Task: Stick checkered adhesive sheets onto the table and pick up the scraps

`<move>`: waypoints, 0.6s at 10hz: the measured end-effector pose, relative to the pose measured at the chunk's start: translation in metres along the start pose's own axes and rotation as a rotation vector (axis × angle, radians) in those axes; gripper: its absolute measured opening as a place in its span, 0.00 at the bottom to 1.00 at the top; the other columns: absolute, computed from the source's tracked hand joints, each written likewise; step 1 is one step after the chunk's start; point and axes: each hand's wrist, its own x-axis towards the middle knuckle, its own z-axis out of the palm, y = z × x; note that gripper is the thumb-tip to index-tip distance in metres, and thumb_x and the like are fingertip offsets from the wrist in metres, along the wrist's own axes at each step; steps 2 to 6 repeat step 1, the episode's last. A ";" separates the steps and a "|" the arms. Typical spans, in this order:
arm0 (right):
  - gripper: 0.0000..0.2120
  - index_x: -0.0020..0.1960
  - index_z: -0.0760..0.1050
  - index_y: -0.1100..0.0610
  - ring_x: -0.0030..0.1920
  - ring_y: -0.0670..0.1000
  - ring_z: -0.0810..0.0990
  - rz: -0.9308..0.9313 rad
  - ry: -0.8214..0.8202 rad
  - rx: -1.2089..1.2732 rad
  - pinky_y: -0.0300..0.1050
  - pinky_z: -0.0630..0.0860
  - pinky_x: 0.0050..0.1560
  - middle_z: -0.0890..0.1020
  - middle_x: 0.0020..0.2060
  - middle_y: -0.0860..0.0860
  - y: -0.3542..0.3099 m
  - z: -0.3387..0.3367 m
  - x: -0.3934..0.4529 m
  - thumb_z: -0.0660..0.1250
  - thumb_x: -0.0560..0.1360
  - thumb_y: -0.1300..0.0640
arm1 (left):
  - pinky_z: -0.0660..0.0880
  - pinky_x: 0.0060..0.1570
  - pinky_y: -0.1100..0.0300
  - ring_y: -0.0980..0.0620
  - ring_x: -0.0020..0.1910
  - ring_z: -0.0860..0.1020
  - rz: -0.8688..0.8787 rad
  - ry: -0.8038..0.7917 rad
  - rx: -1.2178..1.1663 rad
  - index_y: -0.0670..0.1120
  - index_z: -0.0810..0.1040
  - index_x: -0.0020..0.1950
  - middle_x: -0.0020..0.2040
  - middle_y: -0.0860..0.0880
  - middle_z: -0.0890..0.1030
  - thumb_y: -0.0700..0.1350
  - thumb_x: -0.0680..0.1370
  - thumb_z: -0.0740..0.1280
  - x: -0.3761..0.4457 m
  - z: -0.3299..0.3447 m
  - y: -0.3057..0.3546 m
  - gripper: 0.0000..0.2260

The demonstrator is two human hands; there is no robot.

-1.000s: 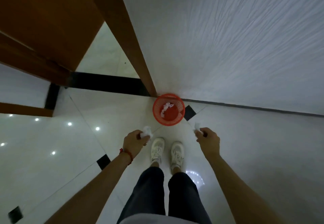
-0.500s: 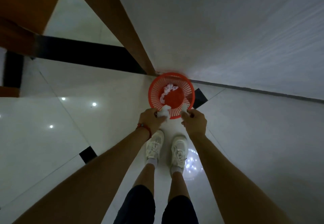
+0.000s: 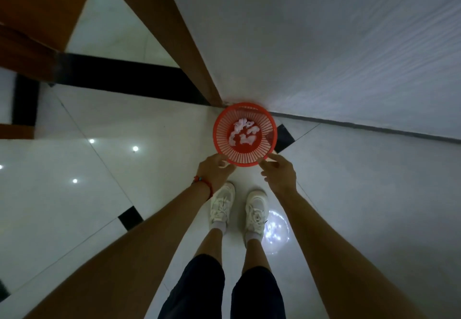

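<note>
Above the red basket [image 3: 245, 160] holding white scraps [image 3: 243, 134], left hand [image 3: 214, 170] and right hand [image 3: 279, 171] hang, grips loose.

The near rim of the red basket [image 3: 225, 155] partly hides both hands' fingertips, and the scraps [image 3: 243, 134] inside blur together.

Bare arms, a red bracelet [image 3: 203, 181] on the left wrist, dark shorts [image 3: 222, 291], 2 white sneakers [image 3: 222, 205].

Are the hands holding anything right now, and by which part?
Nothing clearly held. Both the left hand and right hand hover at the near rim of the basket, fingers loose; white scraps lie inside it.
</note>
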 end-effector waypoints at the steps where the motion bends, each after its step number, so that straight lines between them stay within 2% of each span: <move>1: 0.18 0.62 0.72 0.61 0.44 0.54 0.81 0.092 0.033 0.170 0.51 0.79 0.53 0.82 0.49 0.58 -0.008 -0.020 -0.032 0.65 0.75 0.54 | 0.70 0.55 0.61 0.46 0.59 0.76 -0.012 0.019 0.003 0.43 0.76 0.59 0.59 0.43 0.79 0.48 0.75 0.66 -0.033 -0.017 0.000 0.16; 6: 0.18 0.62 0.72 0.61 0.44 0.54 0.81 0.092 0.033 0.170 0.51 0.79 0.53 0.82 0.49 0.58 -0.008 -0.020 -0.032 0.65 0.75 0.54 | 0.70 0.55 0.61 0.46 0.59 0.76 -0.012 0.019 0.003 0.43 0.76 0.59 0.59 0.43 0.79 0.48 0.75 0.66 -0.033 -0.017 0.000 0.16</move>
